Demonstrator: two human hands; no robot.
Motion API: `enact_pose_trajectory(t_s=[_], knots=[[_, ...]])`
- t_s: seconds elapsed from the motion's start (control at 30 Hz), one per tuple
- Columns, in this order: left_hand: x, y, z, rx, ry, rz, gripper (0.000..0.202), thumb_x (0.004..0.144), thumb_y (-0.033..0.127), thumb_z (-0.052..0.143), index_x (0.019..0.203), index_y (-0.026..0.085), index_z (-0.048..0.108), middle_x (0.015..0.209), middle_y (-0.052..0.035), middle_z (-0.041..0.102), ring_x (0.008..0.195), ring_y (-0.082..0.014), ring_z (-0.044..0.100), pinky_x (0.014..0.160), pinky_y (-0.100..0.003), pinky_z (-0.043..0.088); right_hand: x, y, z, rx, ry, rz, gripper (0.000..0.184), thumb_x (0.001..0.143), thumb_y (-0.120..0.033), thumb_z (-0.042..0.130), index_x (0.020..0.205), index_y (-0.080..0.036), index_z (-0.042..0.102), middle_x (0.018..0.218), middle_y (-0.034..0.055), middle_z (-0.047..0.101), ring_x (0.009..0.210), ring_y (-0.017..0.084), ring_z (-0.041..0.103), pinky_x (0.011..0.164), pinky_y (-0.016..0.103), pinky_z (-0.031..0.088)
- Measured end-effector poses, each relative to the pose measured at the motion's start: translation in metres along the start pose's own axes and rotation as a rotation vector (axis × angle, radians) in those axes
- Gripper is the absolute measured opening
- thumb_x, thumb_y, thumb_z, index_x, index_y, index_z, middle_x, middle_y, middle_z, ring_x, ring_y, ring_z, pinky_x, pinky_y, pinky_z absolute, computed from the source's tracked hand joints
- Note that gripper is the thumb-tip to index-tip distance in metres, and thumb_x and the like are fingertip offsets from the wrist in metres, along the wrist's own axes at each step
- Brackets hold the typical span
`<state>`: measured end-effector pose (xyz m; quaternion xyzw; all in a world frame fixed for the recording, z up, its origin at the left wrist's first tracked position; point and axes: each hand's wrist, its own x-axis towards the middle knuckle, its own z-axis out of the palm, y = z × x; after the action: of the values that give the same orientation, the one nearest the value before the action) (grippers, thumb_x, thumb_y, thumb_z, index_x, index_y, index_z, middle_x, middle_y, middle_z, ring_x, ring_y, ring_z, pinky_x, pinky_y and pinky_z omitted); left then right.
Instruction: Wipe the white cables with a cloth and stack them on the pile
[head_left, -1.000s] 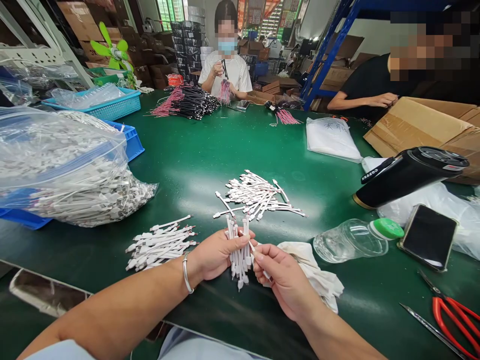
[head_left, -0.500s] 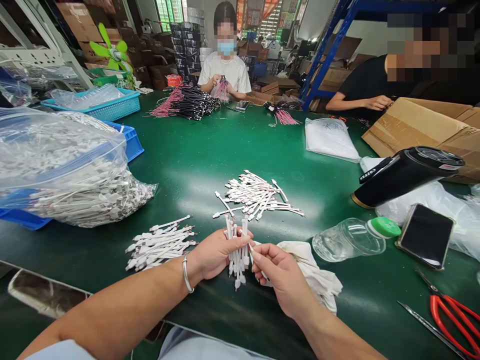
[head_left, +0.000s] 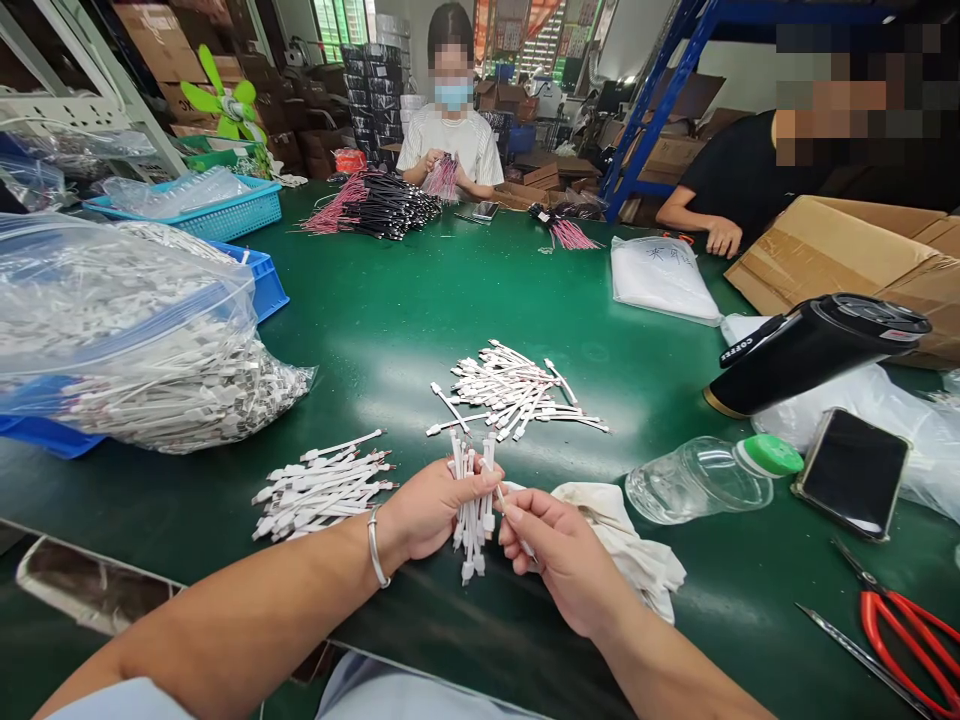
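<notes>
You are gripping the bundle of white cables [head_left: 471, 505] upright in your left hand [head_left: 429, 512], fingers clamped round its middle, just below the centre of the frame. Your right hand [head_left: 561, 558] is pinching a single white cable [head_left: 498, 494] at its fingertips, right against the bundle, which is sitting slightly lower than a moment ago. Behind it the loose pile [head_left: 517, 388] is lying unchanged on the green counter [head_left: 390, 300]. At the upper right, a co-worker's hand [head_left: 724, 238] is now resting lower down beside the cardboard box [head_left: 832, 250].
</notes>
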<state>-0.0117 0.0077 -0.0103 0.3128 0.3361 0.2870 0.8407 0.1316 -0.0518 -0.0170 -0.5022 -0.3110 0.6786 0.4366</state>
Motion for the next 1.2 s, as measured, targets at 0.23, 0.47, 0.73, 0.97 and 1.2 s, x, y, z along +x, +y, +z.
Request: enact_pose_trajectory(t_s=[0.23,0.47,0.73,0.97,1.2], knots=[[-0.0005,-0.0002,0.0001,-0.006,0.01,-0.003,0.029,0.06,0.031,0.08,0.072,0.012,0.06,0.065,-0.0016,0.062,0.055,-0.0111,0.057,0.055,-0.023,0.044,-0.0016,-0.0012,0.0005,0.097,-0.037,0.082,0.031,0.067,-0.04,0.073,0.072,-0.017,0.054,0.059,-0.0036,0.052,0.049,0.004,0.04,0.042,0.016,0.023],[0.0,-0.003,-0.0001,0.004,0.037,-0.002,0.03,0.06,0.031,0.08,0.071,0.012,0.06,0.063,-0.0002,0.06,0.054,-0.009,0.054,0.053,-0.02,0.042,-0.0033,0.0021,0.0002,0.105,-0.097,0.068,0.03,0.074,-0.042,0.066,0.074,-0.018,0.049,0.055,-0.0066,0.041,0.047,0.004,0.029,0.043,0.019,0.013],[-0.0025,-0.0023,0.0031,0.029,0.018,-0.024,0.034,0.06,0.034,0.08,0.07,0.013,0.055,0.057,0.0026,0.053,0.049,-0.0076,0.049,0.047,-0.02,0.042,-0.0016,0.0031,-0.0006,0.209,-0.114,0.111,0.027,0.073,-0.038,0.065,0.071,-0.018,0.048,0.051,-0.0081,0.033,0.045,0.004,0.026,0.042,0.019,0.01],[-0.0024,-0.0025,0.0012,0.054,-0.076,-0.015,0.03,0.068,0.036,0.074,0.067,0.011,0.057,0.063,-0.0024,0.059,0.053,-0.0104,0.056,0.049,-0.021,0.044,0.002,0.0051,0.0018,0.285,-0.108,0.131,0.032,0.079,-0.047,0.056,0.071,-0.017,0.051,0.051,-0.0061,0.038,0.043,0.004,0.026,0.041,0.019,0.011],[-0.0016,-0.0018,0.0011,0.034,-0.058,-0.028,0.03,0.067,0.035,0.074,0.066,0.011,0.058,0.059,-0.0019,0.06,0.051,-0.011,0.056,0.05,-0.022,0.045,0.003,0.0077,-0.0007,0.164,-0.091,0.096,0.033,0.08,-0.05,0.056,0.075,-0.018,0.052,0.053,-0.0059,0.041,0.045,0.005,0.028,0.042,0.019,0.014]])
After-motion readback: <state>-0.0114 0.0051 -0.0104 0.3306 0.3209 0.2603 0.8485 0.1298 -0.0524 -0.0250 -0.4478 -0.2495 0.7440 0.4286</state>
